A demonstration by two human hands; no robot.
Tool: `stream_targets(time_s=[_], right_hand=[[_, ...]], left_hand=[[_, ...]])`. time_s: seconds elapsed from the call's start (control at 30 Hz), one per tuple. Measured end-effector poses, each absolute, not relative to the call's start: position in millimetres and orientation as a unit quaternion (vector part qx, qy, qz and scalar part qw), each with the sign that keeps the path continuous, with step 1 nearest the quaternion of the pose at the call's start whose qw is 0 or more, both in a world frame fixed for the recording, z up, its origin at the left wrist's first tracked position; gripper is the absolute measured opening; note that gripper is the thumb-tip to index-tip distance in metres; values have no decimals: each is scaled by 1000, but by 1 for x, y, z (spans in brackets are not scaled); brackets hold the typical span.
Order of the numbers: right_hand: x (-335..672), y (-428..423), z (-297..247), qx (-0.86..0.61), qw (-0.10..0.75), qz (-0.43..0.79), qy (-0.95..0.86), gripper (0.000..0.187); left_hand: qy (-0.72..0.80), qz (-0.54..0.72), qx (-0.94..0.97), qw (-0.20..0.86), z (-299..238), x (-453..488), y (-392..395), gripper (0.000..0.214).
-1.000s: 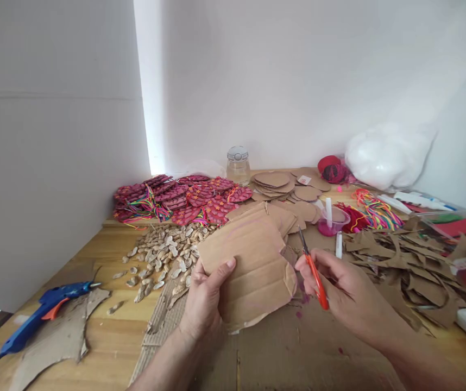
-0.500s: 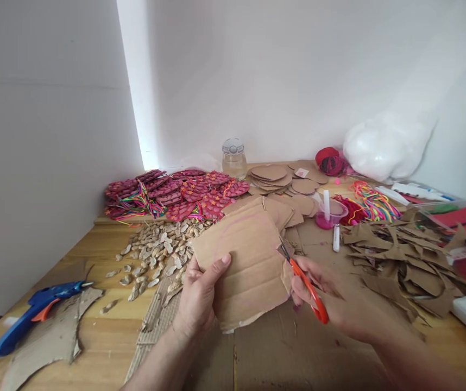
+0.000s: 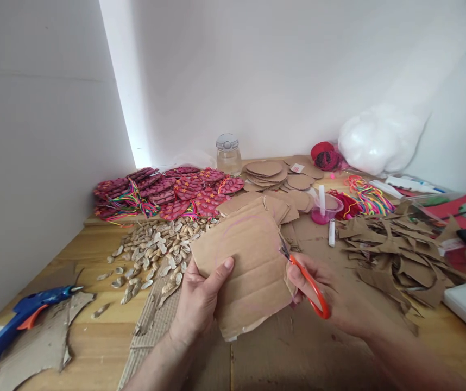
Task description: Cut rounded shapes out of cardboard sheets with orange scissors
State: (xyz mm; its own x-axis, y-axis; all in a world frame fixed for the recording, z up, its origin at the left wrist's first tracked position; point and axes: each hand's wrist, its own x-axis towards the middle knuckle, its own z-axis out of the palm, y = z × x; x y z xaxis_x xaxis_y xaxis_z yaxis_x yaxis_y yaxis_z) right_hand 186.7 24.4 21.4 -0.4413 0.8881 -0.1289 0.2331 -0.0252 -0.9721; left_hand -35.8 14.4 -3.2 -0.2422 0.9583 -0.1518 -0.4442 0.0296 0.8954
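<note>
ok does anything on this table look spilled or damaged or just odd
Mainly the peanut shells: they lie loose in a heap, with a few strays toward the glue gun, so they look spilled, though perhaps left so on purpose. The cardboard piece in the left hand also has a ragged lower edge.

A second ago the scissors stood with their blades clear of the card, pointing up; now the right hand has brought them in, blades tilted leftward at the card's right edge, below its upper right corner.
</note>
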Motion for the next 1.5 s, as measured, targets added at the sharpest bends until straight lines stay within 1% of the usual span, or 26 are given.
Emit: stream_targets(time_s=[0.23,0.43,0.7,0.9,0.97,1.07,1.23,1.33,1.5], right_hand=[[185,21,15,-456,313,598,-580,44],[185,23,17,-463,308,583,-592,47],[190,25,20,-473,302,508,-653,46],[188,24,15,-472,301,590,-582,47],[187,24,16,-485,302,597,-563,48],[187,25,17,-501,294,578,-573,47],[189,25,12,-487,309,569,-587,42],[188,26,11,-463,310,564,-609,45],[191,27,13,-467,302,490,-672,49]], left_hand=[[442,637,287,562,-6,-34,14,78],[444,636,288,561,-5,-37,14,79],[446,586,316,598,-4,-37,11,64],[456,596,308,585,-6,-39,12,68],[454,597,310,584,-6,-39,13,68],[453,602,311,579,-2,-38,13,68],[470,623,296,552,8,-35,15,75],[475,611,292,562,10,-35,15,78],[481,583,311,576,1,-36,13,76]])
